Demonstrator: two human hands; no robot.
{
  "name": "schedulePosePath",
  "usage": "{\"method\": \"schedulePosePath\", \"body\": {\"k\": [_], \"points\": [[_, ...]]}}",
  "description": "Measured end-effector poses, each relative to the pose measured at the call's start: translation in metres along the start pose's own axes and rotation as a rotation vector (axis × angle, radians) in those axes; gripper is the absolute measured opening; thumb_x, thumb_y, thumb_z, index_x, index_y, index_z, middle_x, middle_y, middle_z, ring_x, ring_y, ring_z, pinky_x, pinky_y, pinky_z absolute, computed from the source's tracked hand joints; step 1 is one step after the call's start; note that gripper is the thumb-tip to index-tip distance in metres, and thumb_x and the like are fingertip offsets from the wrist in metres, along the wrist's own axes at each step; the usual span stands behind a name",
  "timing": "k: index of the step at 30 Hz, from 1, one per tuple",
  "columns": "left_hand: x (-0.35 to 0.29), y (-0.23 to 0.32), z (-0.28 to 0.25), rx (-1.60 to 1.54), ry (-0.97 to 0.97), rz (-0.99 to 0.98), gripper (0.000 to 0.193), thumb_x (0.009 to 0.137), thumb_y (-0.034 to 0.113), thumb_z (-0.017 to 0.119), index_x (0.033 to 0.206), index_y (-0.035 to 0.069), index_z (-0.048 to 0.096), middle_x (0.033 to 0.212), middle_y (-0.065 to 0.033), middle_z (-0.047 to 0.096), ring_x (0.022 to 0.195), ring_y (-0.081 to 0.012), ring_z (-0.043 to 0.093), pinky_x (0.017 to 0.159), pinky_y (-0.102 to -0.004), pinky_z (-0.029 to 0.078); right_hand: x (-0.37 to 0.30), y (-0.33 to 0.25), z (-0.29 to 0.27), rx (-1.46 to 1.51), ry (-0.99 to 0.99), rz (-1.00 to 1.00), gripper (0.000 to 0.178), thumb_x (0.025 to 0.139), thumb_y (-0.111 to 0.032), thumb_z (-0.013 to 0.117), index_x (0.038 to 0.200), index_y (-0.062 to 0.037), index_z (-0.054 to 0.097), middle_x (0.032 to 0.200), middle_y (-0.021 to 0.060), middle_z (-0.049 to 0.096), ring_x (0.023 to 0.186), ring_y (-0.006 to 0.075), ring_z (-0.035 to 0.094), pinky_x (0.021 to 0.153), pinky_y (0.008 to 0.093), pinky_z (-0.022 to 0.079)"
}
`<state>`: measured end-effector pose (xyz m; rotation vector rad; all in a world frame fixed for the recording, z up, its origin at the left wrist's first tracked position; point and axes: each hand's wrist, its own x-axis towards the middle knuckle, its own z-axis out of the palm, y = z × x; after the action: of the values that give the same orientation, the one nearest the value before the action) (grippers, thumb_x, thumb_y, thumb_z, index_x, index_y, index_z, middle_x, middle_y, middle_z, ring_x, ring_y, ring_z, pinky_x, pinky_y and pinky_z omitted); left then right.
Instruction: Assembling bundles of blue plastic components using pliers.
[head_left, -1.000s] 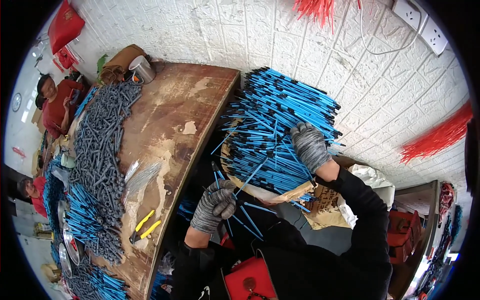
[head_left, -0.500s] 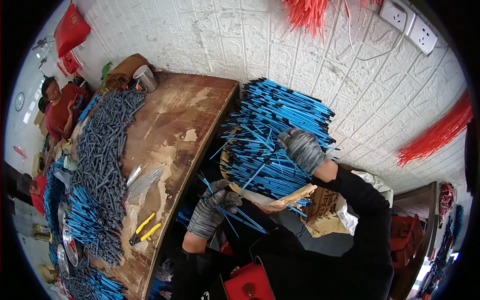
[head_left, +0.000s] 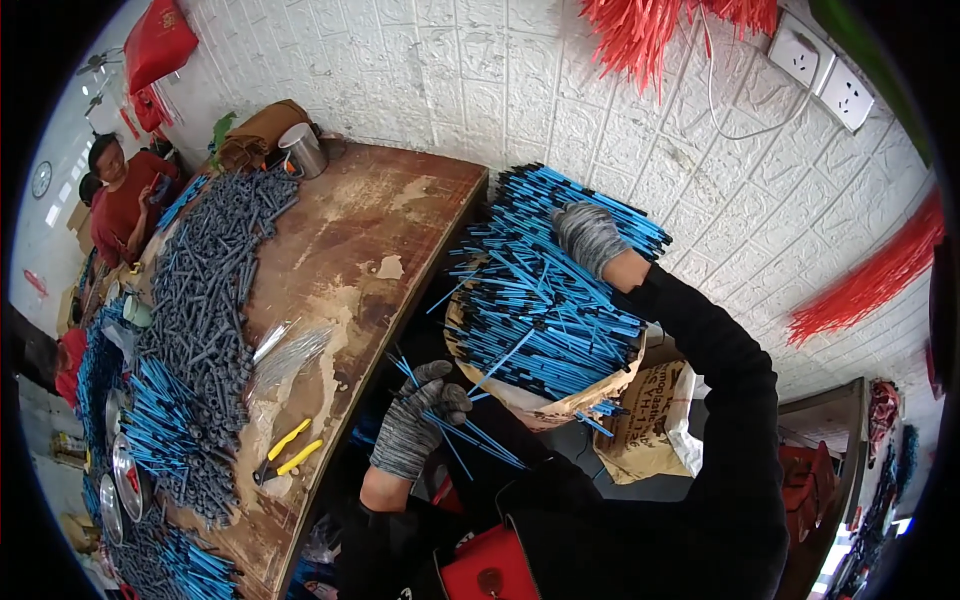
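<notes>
Right, your left hand (head_left: 415, 428), in a grey knit glove, is clenched around a thin handful of blue sticks (head_left: 470, 432), which fan out to the right from your fist, just off the table edge. Your right hand (head_left: 590, 236), also gloved, lies flat and spread on top of the big pile of blue sticks with black ends (head_left: 545, 300), pressing down on its upper part; fingers are open, not gripping any single stick as far as you can see. That pile rests on a brown cardboard sheet (head_left: 575, 400), which sticks out below it, between the table and the white brick-pattern wall (head_left: 480, 70). A brown paper sack (head_left: 650, 425) lies just beside the cardboard, on the right.

On the worn wooden table (head_left: 370, 230) to your left: a long heap of dark grey sticks (head_left: 215, 290), more blue sticks (head_left: 160, 425) at the near end, a clear plastic wrapper (head_left: 285, 355), and yellow-handled pliers (head_left: 285, 452) near the table edge. A metal cup (head_left: 302, 150) and a brown bag (head_left: 255, 130) sit at the far end. A person in a red shirt (head_left: 120, 195) is at the far left. Red bundles (head_left: 650, 30) hang on the wall, beside two white sockets (head_left: 825, 65).
</notes>
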<state>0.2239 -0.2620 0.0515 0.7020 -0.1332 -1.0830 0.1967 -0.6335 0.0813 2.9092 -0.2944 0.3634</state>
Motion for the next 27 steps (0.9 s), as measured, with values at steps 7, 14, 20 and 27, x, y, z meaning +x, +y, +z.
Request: {"method": "schedulePosePath", "body": {"k": [7,14,20,27], "points": [[-0.006,0.0,-0.001,-0.016,-0.01,-0.008,0.029,0.089,0.01,0.056,0.116,0.002,0.053,0.087,-0.0139,0.065,0.08,-0.0271,0.064,0.065,-0.0336,0.053,-0.029,0.008,-0.014,0.115,0.024,0.054,0.029,0.073,-0.017,0.065,0.099,-0.0031,0.06,0.084,0.0168,0.061,0.08,0.0339,0.061,0.069,0.0434,0.049],[-0.002,-0.004,0.009,0.018,0.013,0.003,0.03,0.088,0.011,0.058,0.116,0.003,0.054,0.086,-0.0123,0.064,0.079,-0.026,0.063,0.065,-0.0339,0.052,-0.027,0.014,-0.013,0.19,-0.182,0.152,0.035,0.075,-0.024,0.068,0.103,-0.0033,0.062,0.085,0.0169,0.064,0.08,0.033,0.062,0.073,0.0395,0.05],[0.007,-0.005,0.003,0.001,0.012,-0.008,0.028,0.088,0.012,0.059,0.114,0.002,0.055,0.087,-0.0126,0.064,0.079,-0.025,0.062,0.065,-0.0336,0.051,-0.022,0.054,-0.033,0.594,0.016,0.294,0.036,0.083,-0.027,0.067,0.109,-0.0024,0.063,0.075,0.0108,0.065,0.07,0.0219,0.061,0.068,0.035,0.05],[0.036,-0.011,0.003,-0.031,-0.106,-0.018,0.029,0.088,0.012,0.058,0.116,0.003,0.054,0.099,-0.0131,0.062,0.087,-0.0246,0.06,0.069,-0.0323,0.049,-0.026,0.039,-0.09,1.054,0.076,0.49,0.032,0.09,-0.028,0.06,0.108,-0.0012,0.063,0.064,0.0094,0.061,0.054,0.0121,0.054,0.054,0.0268,0.046]]}}
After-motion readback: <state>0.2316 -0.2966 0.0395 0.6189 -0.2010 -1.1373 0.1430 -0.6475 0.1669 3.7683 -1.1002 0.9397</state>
